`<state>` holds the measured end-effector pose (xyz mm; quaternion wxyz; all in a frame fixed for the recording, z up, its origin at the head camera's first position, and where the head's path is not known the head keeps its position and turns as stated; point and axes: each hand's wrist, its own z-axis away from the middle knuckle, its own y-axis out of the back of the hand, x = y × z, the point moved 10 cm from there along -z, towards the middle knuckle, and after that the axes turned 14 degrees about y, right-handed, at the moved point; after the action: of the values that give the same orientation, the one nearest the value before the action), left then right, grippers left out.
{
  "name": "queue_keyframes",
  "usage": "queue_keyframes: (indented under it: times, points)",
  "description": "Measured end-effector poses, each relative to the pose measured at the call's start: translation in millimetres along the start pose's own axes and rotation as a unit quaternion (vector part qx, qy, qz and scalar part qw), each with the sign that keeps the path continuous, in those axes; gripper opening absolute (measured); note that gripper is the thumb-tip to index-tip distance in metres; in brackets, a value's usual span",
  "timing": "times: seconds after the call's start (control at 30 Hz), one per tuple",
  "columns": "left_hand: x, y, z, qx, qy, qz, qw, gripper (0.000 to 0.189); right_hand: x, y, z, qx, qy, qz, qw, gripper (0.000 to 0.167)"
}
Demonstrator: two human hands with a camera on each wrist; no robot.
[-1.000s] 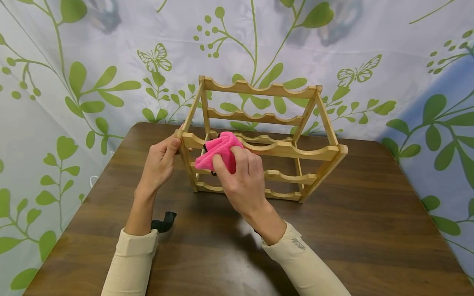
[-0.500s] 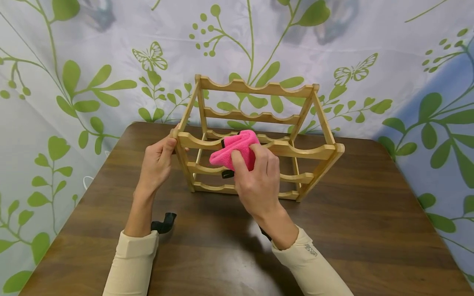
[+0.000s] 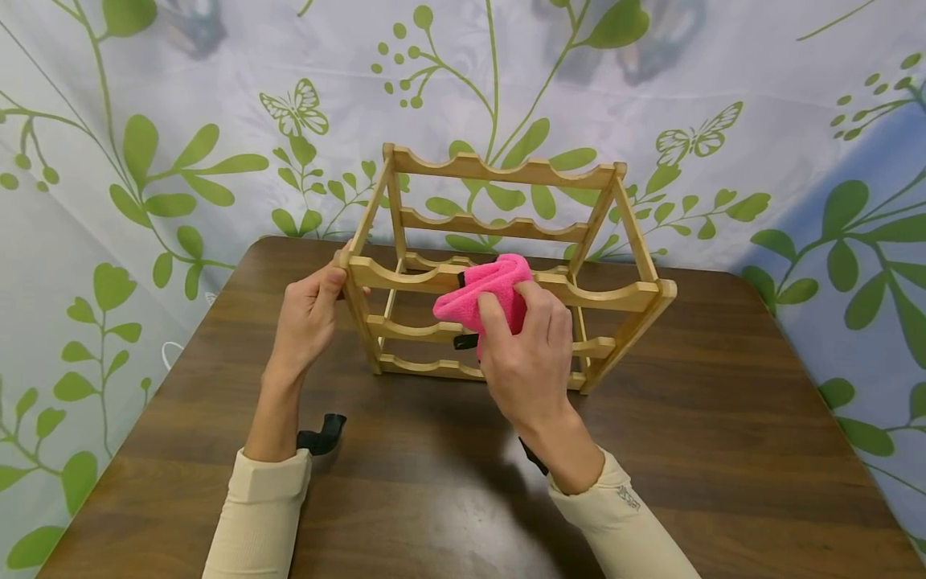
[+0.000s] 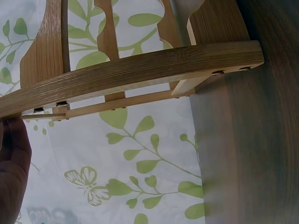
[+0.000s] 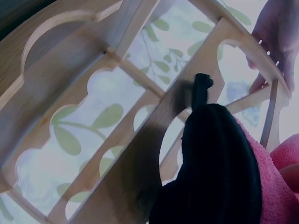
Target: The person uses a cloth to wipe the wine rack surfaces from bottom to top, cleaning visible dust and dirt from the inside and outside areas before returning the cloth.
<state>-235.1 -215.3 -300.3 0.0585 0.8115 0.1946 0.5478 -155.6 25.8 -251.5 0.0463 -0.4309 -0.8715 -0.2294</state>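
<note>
A light wooden wine rack [image 3: 600, 296] with scalloped rails stands on the brown table. My left hand [image 3: 307, 314] grips its near left upper corner, thumb on the front and fingers behind the post. In my right hand [image 3: 528, 366] a folded pink cloth [image 3: 485, 293] with black trim is pinched against the middle of the front top rail. The right wrist view shows the cloth's dark part [image 5: 219, 158] over the scalloped rail [image 5: 135, 163], with the left hand [image 5: 280, 32] at the far corner. In the left wrist view, the rack's side post [image 4: 131, 70] runs beside the left fingers [image 4: 18, 154].
A short black strap-like piece [image 3: 321, 434] is beside the left forearm. Behind the table [image 3: 723, 450] hangs a pale curtain [image 3: 506, 72] printed with green leaves and butterflies. A white cord loop [image 3: 171, 354] shows past the table's left edge.
My right hand has slid the pink cloth rightward along the front top rail, from near the left end to the middle. The left hand keeps its grip on the corner.
</note>
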Motion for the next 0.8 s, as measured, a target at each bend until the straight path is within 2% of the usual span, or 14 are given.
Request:
queue_keyframes:
  times: [0.53, 0.8]
  points:
    - [-1.9, 0.4, -0.6, -0.001, 0.005, 0.018, 0.9998, 0.046, 15, 13, 12.4, -0.009, -0.018, 0.004, 0.9998, 0.031]
    - [-0.1, 0.9, -4.0, 0.002, 0.006, 0.027, 0.9996, 0.049, 23, 19, 18.3, 0.003, -0.037, 0.009, 0.9993, 0.035]
